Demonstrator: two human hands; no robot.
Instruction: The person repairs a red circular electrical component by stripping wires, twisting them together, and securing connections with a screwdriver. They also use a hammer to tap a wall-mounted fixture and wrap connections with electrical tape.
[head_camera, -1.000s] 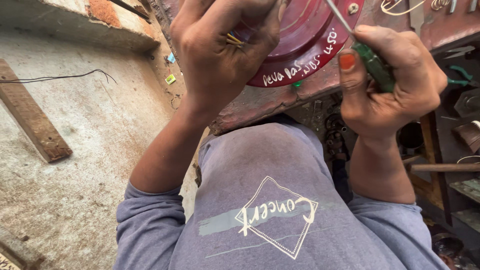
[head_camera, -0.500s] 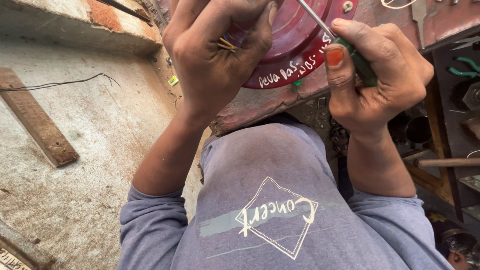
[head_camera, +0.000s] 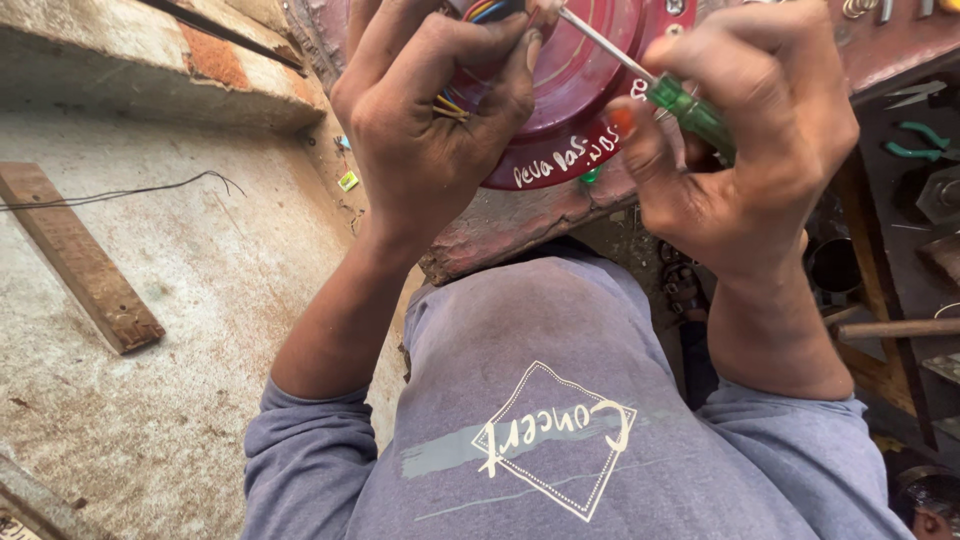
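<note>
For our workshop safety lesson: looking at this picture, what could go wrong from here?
1. The screwdriver tip sits close to the left hand's fingers; a slip could jab them.
2. The coloured wires lie beside the tip and might get nicked.
3. The red disc rests at the bench edge, so pushing could shift it.

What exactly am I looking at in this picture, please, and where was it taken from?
It is taken by a camera on a person's head, looking down past their grey shirt at their two bare hands. The left hand pinches a bundle of coloured wires against a round dark red metal cover, which rests on a rusty workbench. The right hand grips a green-handled screwdriver, its shaft pointing towards the wires. A wooden plank lies on the concrete floor to the left, and green-handled pliers lie to the right.
</note>
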